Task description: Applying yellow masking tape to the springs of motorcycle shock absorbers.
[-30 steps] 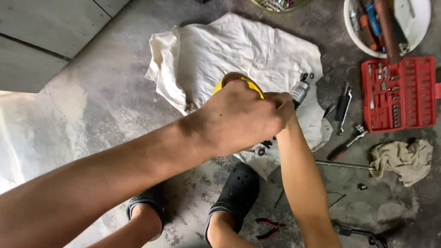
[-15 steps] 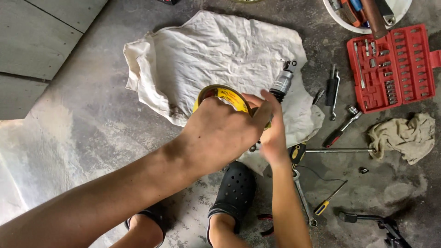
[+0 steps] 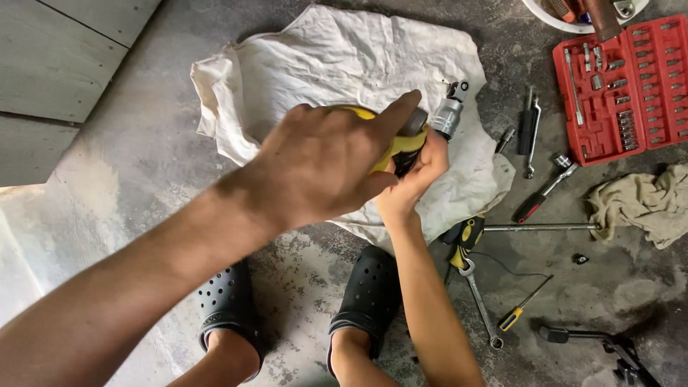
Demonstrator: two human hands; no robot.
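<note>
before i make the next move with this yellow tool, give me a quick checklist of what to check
1. Left hand on the yellow tool: ok, it wraps over the top.
2. Right hand supporting from below: ok, fingers curl around the dark underside.
3. Metal part at the tool's end seated firmly: cannot tell, the join is hidden by the fingers.
4. White cloth under the work: ok, it lies spread on the floor beneath both hands.
5. Socket set within sight: ok, open at the upper right.
6. Loose tools near the feet: not ok, a wrench and small screwdriver lie by the right shoe.
</note>
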